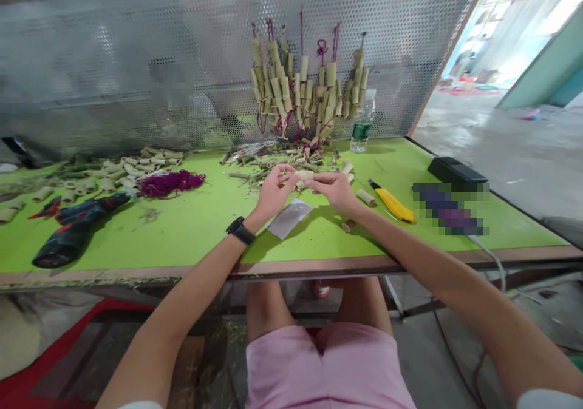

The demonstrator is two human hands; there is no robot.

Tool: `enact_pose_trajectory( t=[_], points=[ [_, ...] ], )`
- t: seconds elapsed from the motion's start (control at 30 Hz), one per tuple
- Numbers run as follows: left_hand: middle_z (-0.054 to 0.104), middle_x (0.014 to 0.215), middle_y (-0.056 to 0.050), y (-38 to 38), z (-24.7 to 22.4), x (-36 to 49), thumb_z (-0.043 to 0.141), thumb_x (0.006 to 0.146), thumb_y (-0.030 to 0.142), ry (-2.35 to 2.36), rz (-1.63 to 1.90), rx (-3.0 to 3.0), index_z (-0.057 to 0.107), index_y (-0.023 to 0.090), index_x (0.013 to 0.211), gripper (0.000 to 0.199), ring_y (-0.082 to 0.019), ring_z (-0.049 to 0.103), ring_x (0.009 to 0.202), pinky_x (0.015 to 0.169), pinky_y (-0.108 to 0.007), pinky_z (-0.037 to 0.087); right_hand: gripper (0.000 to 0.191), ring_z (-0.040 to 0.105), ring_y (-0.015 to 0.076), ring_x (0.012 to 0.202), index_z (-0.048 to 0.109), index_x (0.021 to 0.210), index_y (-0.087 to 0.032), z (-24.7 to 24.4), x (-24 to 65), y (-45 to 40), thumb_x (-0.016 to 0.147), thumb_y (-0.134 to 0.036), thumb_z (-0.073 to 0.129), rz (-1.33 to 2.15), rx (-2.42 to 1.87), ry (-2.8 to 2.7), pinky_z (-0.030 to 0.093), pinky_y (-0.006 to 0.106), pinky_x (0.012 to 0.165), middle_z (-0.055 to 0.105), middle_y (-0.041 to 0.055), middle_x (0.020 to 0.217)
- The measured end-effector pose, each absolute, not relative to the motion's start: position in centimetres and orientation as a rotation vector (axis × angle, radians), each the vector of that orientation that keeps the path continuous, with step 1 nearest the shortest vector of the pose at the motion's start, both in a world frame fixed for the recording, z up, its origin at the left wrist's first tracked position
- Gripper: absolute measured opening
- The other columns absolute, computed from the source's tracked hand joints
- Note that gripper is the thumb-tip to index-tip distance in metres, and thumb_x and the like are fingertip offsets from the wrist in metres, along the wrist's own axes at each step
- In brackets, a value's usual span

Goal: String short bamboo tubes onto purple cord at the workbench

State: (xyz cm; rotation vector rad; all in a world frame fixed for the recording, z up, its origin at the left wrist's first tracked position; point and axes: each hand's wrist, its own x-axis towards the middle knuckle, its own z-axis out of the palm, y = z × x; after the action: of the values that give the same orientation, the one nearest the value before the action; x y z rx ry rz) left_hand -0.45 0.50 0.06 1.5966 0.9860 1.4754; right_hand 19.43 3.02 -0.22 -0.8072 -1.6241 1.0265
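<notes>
Between my two hands, just above the green table, is a short pale bamboo tube [304,175], lying crosswise. The fingers of my left hand [277,189] close on its left end. My right hand [336,192] pinches its right end. Below my left hand lies a grey rectangle of paper [290,218], which looks like sandpaper. Two more tube pieces rest near my right hand: a pale one [365,197] to its right and a browner one [349,225] under the wrist. A yellow utility knife [392,202] lies farther right.
Strung bamboo bundles [277,81] hang on the perforated metal panel [191,45]. Behind my hands lie bamboo scraps [259,169] and a water bottle [361,128]. Purple cord [170,182], a cordless drill [75,230] and piled tubes [130,167] are left; a black box [456,172] is right.
</notes>
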Motion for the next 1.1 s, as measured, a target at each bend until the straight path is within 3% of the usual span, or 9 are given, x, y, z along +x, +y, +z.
enact_pose_trajectory(
  t=[0.17,0.33,0.47,0.7,0.9,1.1],
  points=[
    [0.073,0.082,-0.001,0.4,0.4,-0.4,0.086,0.090,0.055,1.009,1.472,1.617,0.062,0.023,0.106,0.042,-0.016,0.066,0.070,0.064,-0.028,0.048,0.038,0.080,0.0224,0.088,0.088,0.087,-0.024,-0.3,19.2,3.1,0.068,-0.054,0.101,1.208,-0.847,-1.518,0.071,0.038,0.082,0.085,0.0075,0.095],
    [0.078,0.098,-0.006,0.2,0.6,-0.4,0.083,0.093,0.044,1.035,1.472,1.654,0.063,0.022,0.106,0.033,-0.017,0.072,0.082,0.068,-0.027,0.049,0.041,0.081,0.0217,0.089,0.086,0.087,-0.022,-0.2,19.3,3.2,0.063,-0.051,0.104,1.284,-0.857,-1.480,0.070,0.035,0.079,0.085,0.0068,0.095],
    [0.077,0.099,-0.006,0.0,0.6,-0.6,0.081,0.095,0.041,1.060,1.468,1.716,0.065,0.021,0.106,0.028,-0.020,0.075,0.092,0.071,-0.027,0.048,0.040,0.081,0.0205,0.094,0.085,0.094,-0.024,-0.2,19.5,3.3,0.071,-0.054,0.099,1.334,-0.816,-1.501,0.068,0.031,0.077,0.086,0.0054,0.102],
    [0.075,0.086,-0.001,0.9,-0.7,-0.2,0.086,0.091,0.044,1.024,1.474,1.509,0.062,0.022,0.106,0.035,-0.013,0.063,0.070,0.068,-0.027,0.048,0.045,0.082,0.0232,0.105,0.083,0.098,-0.024,-0.3,19.3,3.1,0.076,-0.061,0.095,1.268,-0.798,-1.541,0.068,0.028,0.073,0.086,0.0063,0.107],
    [0.080,0.094,-0.005,1.3,-0.8,0.0,0.083,0.089,0.028,0.888,1.505,1.452,0.068,0.020,0.105,0.023,-0.016,0.074,0.085,0.086,-0.033,0.060,0.040,0.083,0.0233,0.103,0.083,0.101,-0.024,-0.4,19.3,3.4,0.083,-0.058,0.091,1.257,-0.809,-1.492,0.067,0.026,0.070,0.086,0.0077,0.108],
    [0.080,0.088,-0.006,1.3,-0.4,-0.5,0.087,0.085,0.034,1.023,1.582,1.491,0.080,0.019,0.097,0.021,-0.019,0.074,0.080,0.080,-0.035,0.062,0.038,0.084,0.0232,0.103,0.082,0.098,-0.024,-0.6,19.4,3.8,0.083,-0.058,0.091,1.283,-0.807,-1.484,0.068,0.027,0.071,0.086,0.0074,0.106]
  ],
)
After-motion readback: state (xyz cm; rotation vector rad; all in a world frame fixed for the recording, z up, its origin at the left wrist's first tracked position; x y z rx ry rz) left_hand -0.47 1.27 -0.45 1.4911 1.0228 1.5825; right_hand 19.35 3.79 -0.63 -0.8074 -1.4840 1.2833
